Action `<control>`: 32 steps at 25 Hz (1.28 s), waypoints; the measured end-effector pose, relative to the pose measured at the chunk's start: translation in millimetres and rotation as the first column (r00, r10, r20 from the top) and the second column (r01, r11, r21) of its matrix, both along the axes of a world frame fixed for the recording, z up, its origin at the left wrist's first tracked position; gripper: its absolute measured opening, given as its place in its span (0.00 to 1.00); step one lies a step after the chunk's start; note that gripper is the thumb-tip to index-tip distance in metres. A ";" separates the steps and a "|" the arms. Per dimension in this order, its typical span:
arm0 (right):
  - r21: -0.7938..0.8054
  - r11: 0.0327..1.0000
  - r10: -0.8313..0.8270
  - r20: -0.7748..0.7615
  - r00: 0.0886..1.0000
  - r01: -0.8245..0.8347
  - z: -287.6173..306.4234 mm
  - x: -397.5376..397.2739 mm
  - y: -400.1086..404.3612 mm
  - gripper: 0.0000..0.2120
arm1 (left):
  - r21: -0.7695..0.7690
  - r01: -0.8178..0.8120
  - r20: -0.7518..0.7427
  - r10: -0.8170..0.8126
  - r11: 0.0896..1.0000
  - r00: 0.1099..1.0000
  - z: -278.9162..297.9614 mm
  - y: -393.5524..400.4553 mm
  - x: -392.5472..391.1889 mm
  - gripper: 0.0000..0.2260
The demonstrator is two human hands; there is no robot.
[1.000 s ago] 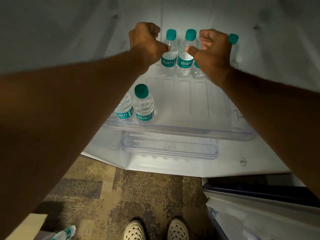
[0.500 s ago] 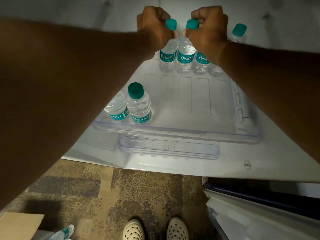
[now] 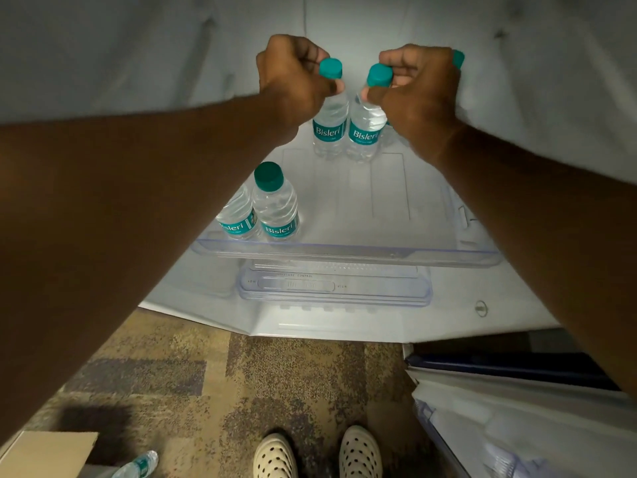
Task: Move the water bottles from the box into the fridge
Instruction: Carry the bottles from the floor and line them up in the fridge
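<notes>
1. Here: left hand (image 3: 293, 81), fingers curled, pinching the neck just under the teal cap of a small clear plastic Bisleri water bottle (image 3: 329, 122). Bottle upright, base on the clear plastic fridge shelf (image 3: 344, 251), toward the back.
2. Right hand (image 3: 418, 89), fingers curled, pinching the neck of a second clear Bisleri bottle with teal cap (image 3: 365, 129). Upright too, just beside the first, bodies touching or nearly so; cannot tell which.
3. Behind the right hand: a further teal cap (image 3: 458, 58) partly visible, bottle body mostly hidden by the hand.
4. Front left of the same shelf: upright clear bottle with a darker teal cap (image 3: 275, 208), close to the shelf's front lip. Touching it on its left, another clear bottle with teal label (image 3: 238, 217), top hidden by the left forearm.
5. Below the shelf: transparent drawer cover with a slider marked LOW and HIGH (image 3: 334, 286).
6. Fridge interior (image 3: 379, 29) white, lit from within.
7. Floor: mottled brown and grey carpet (image 3: 275, 381). Two cream perforated clogs (image 3: 317, 455) at the bottom edge.
8. Bottom left corner: flap of a tan cardboard box (image 3: 48, 450), with one clear water bottle lying tilted (image 3: 139, 465) beside it, only partly in view.
9. Bottom right: white fridge door with shelf rails (image 3: 517, 419), standing open.
</notes>
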State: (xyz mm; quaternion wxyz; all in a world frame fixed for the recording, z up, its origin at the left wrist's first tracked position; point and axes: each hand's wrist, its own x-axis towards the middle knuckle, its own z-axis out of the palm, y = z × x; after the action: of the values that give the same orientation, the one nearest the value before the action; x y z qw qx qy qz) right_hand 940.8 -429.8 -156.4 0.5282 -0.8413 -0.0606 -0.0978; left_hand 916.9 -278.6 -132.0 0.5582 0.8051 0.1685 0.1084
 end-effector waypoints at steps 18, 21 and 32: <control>0.072 0.982 0.185 -0.191 0.964 -0.174 22.9 -111.6 -42.9 0.24 | 0.212 0.181 -0.220 -0.133 0.960 0.966 34.5 -14.8 -105.5 0.13; 0.072 0.974 0.226 -0.204 0.952 -0.216 19.8 -118.6 -42.1 0.23 | 0.270 0.211 -0.256 -0.141 0.939 0.956 35.9 -13.2 -111.3 0.13; 0.048 0.972 0.236 -0.211 0.949 -0.231 8.1 -118.8 -50.0 0.24 | 0.411 0.296 -0.347 -0.152 0.862 0.925 28.0 -21.2 -111.3 0.14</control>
State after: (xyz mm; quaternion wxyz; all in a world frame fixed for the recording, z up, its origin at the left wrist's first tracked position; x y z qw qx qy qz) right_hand 821.9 -479.9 -148.3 0.5491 -0.8277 -0.1009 0.0562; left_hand 805.6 -299.9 -104.0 0.3298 0.9345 0.1260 -0.0461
